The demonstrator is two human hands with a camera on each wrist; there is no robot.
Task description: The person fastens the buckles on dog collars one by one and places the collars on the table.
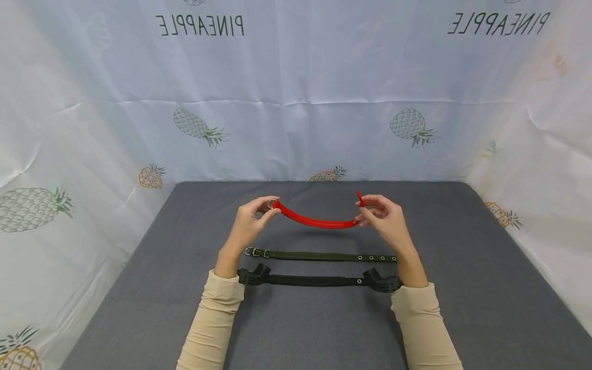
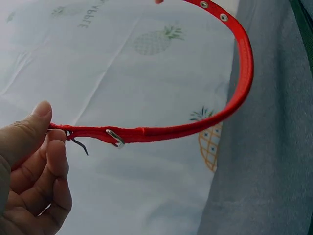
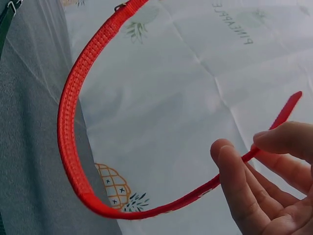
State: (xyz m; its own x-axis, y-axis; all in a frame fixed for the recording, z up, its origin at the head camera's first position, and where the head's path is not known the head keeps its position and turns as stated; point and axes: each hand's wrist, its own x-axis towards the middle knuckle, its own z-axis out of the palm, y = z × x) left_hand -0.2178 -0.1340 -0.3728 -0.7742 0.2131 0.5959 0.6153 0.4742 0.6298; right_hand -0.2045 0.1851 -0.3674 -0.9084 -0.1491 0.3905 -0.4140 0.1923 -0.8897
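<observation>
A red collar (image 1: 319, 223) hangs in a shallow curve between both hands, above the dark grey table. At its buckle end, with a metal ring, my left hand (image 1: 250, 218) pinches the strap between thumb and fingers. Near the other end my right hand (image 1: 383, 215) pinches it, and the pointed tip sticks up past the fingers. Metal eyelets show on the red collar (image 2: 215, 11) in the left wrist view. Below lie a green collar (image 1: 314, 256) with a buckle and eyelets, and a black collar (image 1: 314, 280), side by side.
The grey table (image 1: 305, 329) ends at a hanging white cloth (image 1: 296, 139) printed with pineapples, which also runs along both sides. Black wrist mounts (image 1: 382, 281) on both wrists overlap the black collar's ends in the head view.
</observation>
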